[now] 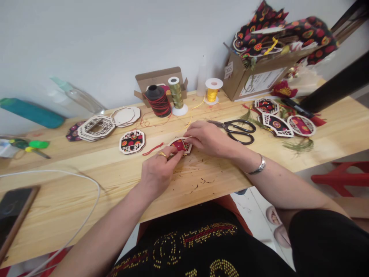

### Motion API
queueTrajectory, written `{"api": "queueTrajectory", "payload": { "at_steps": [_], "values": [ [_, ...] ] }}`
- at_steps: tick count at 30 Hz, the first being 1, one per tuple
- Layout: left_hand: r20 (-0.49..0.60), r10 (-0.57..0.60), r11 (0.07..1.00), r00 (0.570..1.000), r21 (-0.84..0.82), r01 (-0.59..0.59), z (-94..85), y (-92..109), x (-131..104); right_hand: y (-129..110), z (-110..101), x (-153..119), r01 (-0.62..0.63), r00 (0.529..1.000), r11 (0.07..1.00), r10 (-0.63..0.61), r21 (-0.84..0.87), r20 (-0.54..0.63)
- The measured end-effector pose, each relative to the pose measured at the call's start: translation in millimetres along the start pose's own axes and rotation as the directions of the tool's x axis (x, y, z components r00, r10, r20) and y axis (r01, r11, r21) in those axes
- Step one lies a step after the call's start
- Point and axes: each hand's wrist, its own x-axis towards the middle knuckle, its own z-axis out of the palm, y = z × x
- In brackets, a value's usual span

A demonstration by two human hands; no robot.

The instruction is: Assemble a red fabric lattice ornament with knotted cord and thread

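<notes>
Low over the wooden table, both hands grip one small ornament (179,144) with a pale cut-out wooden frame and red patterned fabric inside. My left hand (159,166), with a gold ring, pinches its lower left edge. At its right end, the fingers of my right hand (206,138) close on the frame; their tips are partly hidden. Just left of the ornament lies a short red cord (153,149). A stack of octagonal ornaments (132,142) with black floral fabric sits farther left. Black-handled scissors (236,129) rest beyond my right wrist.
Spools of red cord (158,102), green-gold thread (175,92) and yellow cord (212,92) stand near the wall. Wooden frames (96,128) lie at left, finished-looking ornaments (277,124) at right. A cardboard box (245,79) holds fabric. A phone (15,211) and white cable (96,184) lie front left.
</notes>
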Motion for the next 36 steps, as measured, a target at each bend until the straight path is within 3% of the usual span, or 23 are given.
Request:
{"api": "queueTrajectory", "payload": {
  "at_steps": [7, 16, 31, 36],
  "values": [
    [-0.061, 0.031, 0.999, 0.998, 0.044, -0.028, 1.4, 0.5, 0.8, 0.9, 0.3, -0.1, -0.002, 1.000, 1.000, 0.002, 0.002, 0.004],
    [-0.117, 0.012, 0.996, 0.993, -0.087, -0.022, -0.8, 1.2, 6.3, -0.4, -0.3, 0.4, -0.015, 1.000, 1.000, 0.014, 0.007, 0.015],
    [-0.112, -0.021, 0.991, 0.993, -0.134, 0.006, -1.1, 1.6, 6.8, -0.9, -1.5, 0.6, -0.017, 0.999, 1.000, 0.017, 0.009, 0.030],
    [-0.097, -0.022, 0.989, 0.995, -0.149, 0.007, -0.5, 1.6, 7.1, 0.0, -0.8, -0.1, 0.031, 0.999, 0.998, -0.032, 0.046, 0.019]
  ]
}}
